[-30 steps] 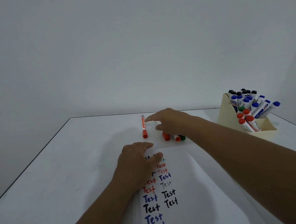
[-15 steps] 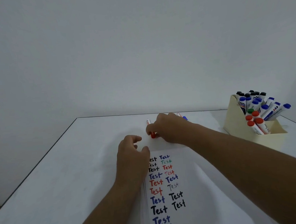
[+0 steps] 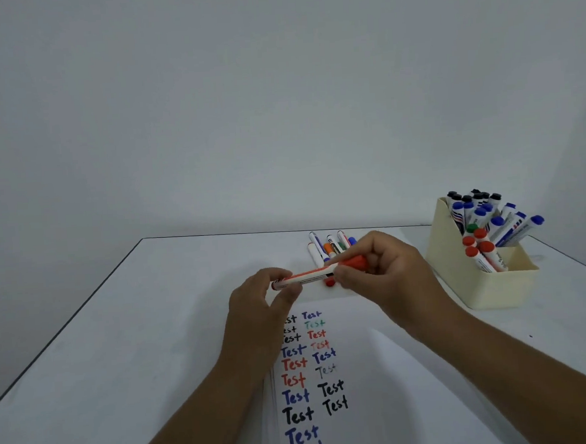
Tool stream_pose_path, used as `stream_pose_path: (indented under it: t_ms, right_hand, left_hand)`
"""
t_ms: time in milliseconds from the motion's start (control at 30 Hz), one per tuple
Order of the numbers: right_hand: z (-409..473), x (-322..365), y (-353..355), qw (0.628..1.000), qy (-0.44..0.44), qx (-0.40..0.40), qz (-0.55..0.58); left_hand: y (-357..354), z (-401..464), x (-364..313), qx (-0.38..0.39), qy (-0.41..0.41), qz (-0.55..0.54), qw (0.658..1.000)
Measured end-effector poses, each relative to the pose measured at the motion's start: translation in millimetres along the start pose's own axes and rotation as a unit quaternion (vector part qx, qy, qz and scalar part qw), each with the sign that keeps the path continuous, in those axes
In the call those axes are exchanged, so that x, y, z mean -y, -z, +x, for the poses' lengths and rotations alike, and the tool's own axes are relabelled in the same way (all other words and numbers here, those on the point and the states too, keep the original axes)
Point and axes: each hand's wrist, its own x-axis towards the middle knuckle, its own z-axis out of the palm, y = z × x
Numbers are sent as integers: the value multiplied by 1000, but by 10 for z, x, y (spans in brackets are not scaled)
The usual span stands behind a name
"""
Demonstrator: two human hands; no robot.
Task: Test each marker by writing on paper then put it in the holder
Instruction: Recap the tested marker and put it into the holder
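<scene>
A red-capped white marker [image 3: 313,274] is held level above the far end of the paper [image 3: 369,371]. My left hand [image 3: 261,309] grips its barrel end. My right hand [image 3: 387,277] grips its red cap end. The paper carries two columns of the word "Test" in blue, red, black and green. Several loose markers [image 3: 330,245] lie on the table just beyond my hands. The cream holder [image 3: 483,278] stands at the right, with several blue, black, red and green capped markers in it.
The white table [image 3: 137,334] has a dark edge running along its left side and its back. A plain grey wall rises behind it. A red cap end [image 3: 329,282] shows on the table under the held marker.
My right hand picked a red marker off the table and lifted it toward me. My left hand rose off the paper and took hold of the marker's other end.
</scene>
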Motion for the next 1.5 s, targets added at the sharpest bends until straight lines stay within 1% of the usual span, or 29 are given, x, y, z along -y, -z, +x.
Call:
stream_pose_path:
  t_ms: [67,100,133,167,200,267,333,367,400,467,533,567,633,667,733,800,833,867,933,1000,1133,1300,1433,1500]
  right_hand:
    - [-95,2,40,997,-44,-26,61]
    - [-136,-6,55,996,-58,-29,58]
    - [-172,-22,76,997,-64,-25,21]
    - [-200,-56,102,997,-61,-10,-44]
    - [-231,-80,117,992,-54,18,-112]
    - [-274,-116,110,971,-21,100,-214]
    - [-284,-147,45,944,25,147,-295]
    - [-289,-146,7,934,41,155,-320]
    - [-292,-150,-19,932,47,155,-324]
    - [-306,-164,-29,948,41,138,-284]
    - [-325,-184,1,968,14,97,-230]
    - [-334,-188,18,979,-7,75,-188]
    - [-347,-188,48,995,-73,39,-63]
    - [-353,-170,57,994,-106,30,13]
    - [-359,-119,76,978,-149,21,147]
    - [-364,-80,81,957,-171,6,234]
    - [-366,-69,76,952,-173,-2,252]
    - [-363,-66,70,954,-166,-11,250]
    - [-356,-76,60,969,-142,-30,202]
    - [-357,-70,65,974,-133,-48,176]
    - [-373,-52,99,966,-128,-57,216]
    - [-400,-22,45,973,-132,-54,179]
    - [-398,18,36,970,-135,-66,191]
    - [-401,38,47,967,-141,-73,198]
  left_hand:
    - [21,-23,-74,14,-1,-20,1000]
    - [37,-35,-99,13,-1,-37,999]
    - [56,-51,-122,9,-1,-62,998]
    - [71,-64,-145,5,-3,-89,996]
    - [82,-84,-170,5,-5,-112,994]
    - [79,-111,-216,10,-15,-137,990]
    - [50,-136,-253,18,-32,-143,989]
    - [33,-152,-272,21,-35,-150,988]
    - [22,-169,-290,23,-34,-162,986]
    - [12,-199,-311,26,-33,-173,984]
    - [7,-217,-316,41,-41,-167,984]
    - [4,-222,-311,57,-45,-157,985]
    - [-6,-231,-295,105,-45,-126,985]
    - [-14,-236,-289,132,-47,-106,984]
    - [-43,-253,-291,166,-66,-56,982]
    - [-70,-263,-302,160,-105,-4,981]
    - [-79,-264,-300,151,-123,7,981]
    - [-84,-263,-290,142,-131,12,981]
    - [-79,-265,-276,128,-134,21,982]
    - [-75,-266,-274,119,-135,37,983]
    - [-76,-276,-283,127,-133,72,980]
    - [-75,-257,-252,157,-151,123,968]
    - [-53,-234,-270,138,-196,171,956]
    - [-57,-234,-298,135,-199,184,953]
